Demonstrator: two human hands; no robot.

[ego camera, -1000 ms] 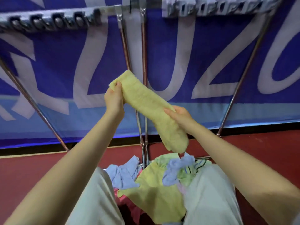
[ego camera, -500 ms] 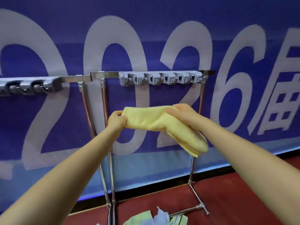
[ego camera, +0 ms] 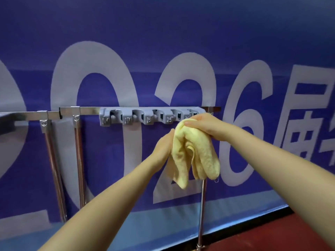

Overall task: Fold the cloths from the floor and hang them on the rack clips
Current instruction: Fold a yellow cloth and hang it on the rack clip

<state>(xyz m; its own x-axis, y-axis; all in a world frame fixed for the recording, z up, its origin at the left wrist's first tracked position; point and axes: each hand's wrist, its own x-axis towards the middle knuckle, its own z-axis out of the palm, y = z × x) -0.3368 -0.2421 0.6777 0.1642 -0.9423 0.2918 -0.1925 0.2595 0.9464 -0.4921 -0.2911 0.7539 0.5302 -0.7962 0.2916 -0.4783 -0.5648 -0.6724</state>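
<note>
Cloth (ego camera: 194,151) bunched at clips (ego camera: 150,116).

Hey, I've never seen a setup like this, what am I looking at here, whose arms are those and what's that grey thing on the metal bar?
This is a single view from a camera worn on a person's head, looking out over their own bare arms. The right hand grips the top of a folded yellow cloth, holding it up to the right end of a grey clip strip. That strip is fixed to a metal rack standing before a blue banner. The left hand rests against the cloth's side. The cloth is not yet visibly clipped.
</note>
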